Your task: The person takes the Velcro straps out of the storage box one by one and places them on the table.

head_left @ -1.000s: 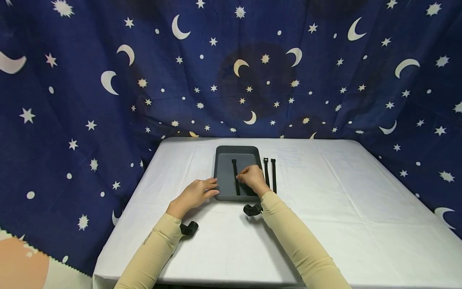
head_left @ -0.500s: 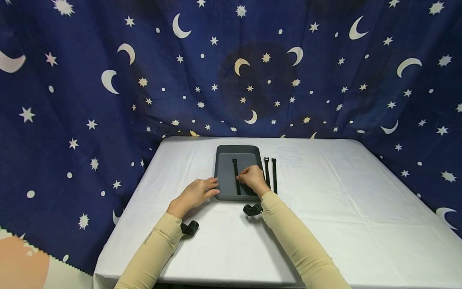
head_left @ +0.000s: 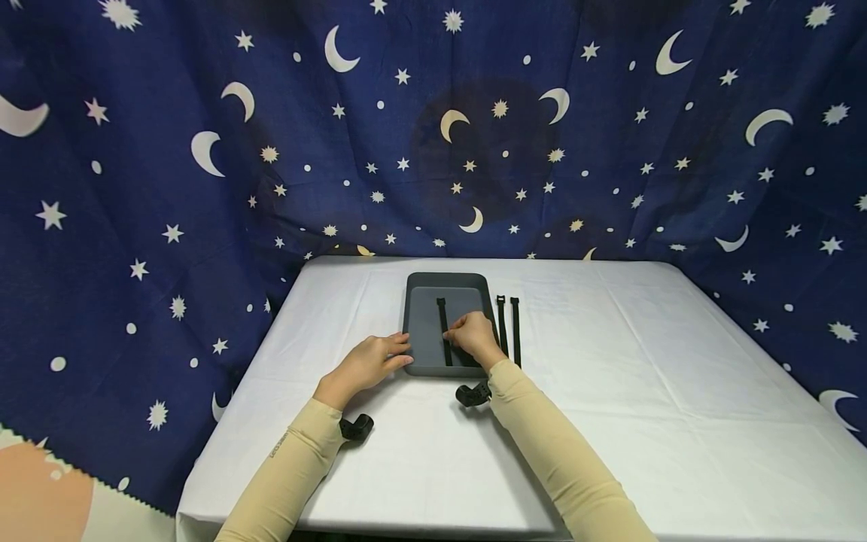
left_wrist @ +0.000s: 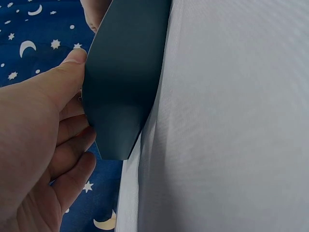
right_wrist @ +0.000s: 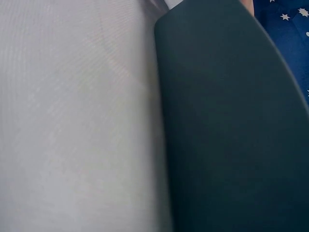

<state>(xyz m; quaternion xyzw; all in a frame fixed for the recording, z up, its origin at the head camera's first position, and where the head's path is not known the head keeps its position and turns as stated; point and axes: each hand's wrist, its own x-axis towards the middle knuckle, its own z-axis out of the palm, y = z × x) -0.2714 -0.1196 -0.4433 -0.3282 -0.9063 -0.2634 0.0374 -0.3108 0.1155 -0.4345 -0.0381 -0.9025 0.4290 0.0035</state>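
A dark grey rectangular tray (head_left: 420, 316) stands on the white-covered table. My left hand (head_left: 366, 363) rests at its near left side, fingertips and thumb touching the rim; in the left wrist view that hand (left_wrist: 43, 130) shows beside the tray wall (left_wrist: 123, 82). Inside the tray lies a long black cable strap (head_left: 442, 315) with a small head at its far end. My right hand (head_left: 474, 333) reaches over the right wall and pinches this strap near its middle. Dark material under the hand is mostly hidden. Only the tray's outer wall (right_wrist: 222, 116) fills the right wrist view.
Two more black cable straps, the left one (head_left: 501, 316) and the right one (head_left: 515, 324), lie side by side just right of the tray. White cloth (head_left: 643, 391) covers the table. A blue curtain (head_left: 379, 226) with moons and stars hangs behind and at the sides.
Almost nothing differs: both hands, the tray and the straps keep their places, with only a very slight shift of the whole head view.
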